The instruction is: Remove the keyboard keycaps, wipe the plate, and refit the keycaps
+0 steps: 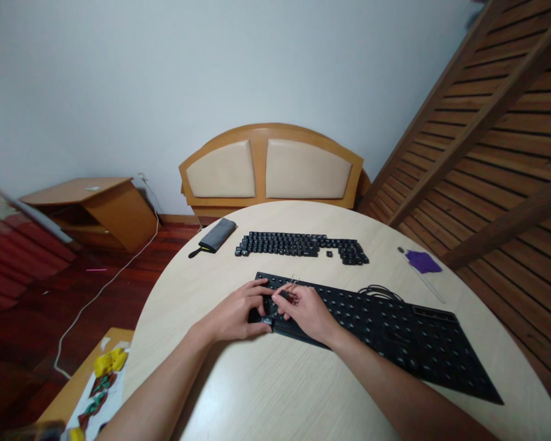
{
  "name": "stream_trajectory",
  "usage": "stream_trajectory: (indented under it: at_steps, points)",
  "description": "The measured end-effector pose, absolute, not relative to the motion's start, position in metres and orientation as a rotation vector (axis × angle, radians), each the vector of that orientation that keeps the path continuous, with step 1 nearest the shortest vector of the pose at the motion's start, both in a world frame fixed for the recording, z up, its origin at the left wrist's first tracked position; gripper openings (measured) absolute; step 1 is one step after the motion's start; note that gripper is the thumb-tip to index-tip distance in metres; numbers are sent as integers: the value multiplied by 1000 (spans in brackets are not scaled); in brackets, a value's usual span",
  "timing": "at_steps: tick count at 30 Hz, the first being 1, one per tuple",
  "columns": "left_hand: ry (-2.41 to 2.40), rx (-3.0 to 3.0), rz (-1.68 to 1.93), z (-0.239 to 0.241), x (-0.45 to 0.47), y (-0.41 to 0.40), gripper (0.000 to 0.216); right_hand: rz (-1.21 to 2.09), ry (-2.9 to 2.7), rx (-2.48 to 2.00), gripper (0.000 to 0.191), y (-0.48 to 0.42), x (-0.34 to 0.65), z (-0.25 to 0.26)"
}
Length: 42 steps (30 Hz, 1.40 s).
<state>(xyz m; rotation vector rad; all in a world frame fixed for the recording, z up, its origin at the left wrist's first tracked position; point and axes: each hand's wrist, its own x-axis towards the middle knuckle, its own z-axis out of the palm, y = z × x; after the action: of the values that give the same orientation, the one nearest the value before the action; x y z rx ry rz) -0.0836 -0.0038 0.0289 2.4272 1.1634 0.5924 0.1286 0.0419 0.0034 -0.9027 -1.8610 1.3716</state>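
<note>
A black keyboard (371, 327), mostly stripped of its keycaps, lies slanted across the table. My left hand (241, 311) grips its left end, fingers spread along the far side and thumb at the near corner by a dark keycap (267, 320). Just right of it, over the keyboard's left part, my right hand (310, 311) is closed in a pinch. Between its fingers is a small dark tool with thin wires sticking up, seemingly a keycap puller (284, 295); the fingers partly hide it. Beyond the keyboard, loose black keycaps (280, 244) lie in keyboard order, with a single keycap (329, 253) apart.
A grey pouch (218, 234) lies at the table's far left. At the right are a purple cloth (423, 261) and a thin brush (429, 285). A coiled black cable (379, 293) sits behind the keyboard. Yellow and green items lie on a low surface (68, 392) at lower left.
</note>
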Motion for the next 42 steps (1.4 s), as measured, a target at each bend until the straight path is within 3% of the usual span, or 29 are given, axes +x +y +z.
stream_trajectory:
  at_steps: [22, 34, 42]
  points:
    - [1094, 2330, 567, 34, -87, -6, 18, 1364, -1812, -930, 34, 41, 128, 6]
    - [1244, 2044, 897, 22, -98, -1, 19, 1355, -1592, -930, 42, 53, 128, 2]
    - [1563, 2219, 1087, 15, -108, 21, 19, 1361, -1632, -920, 39, 52, 127, 5]
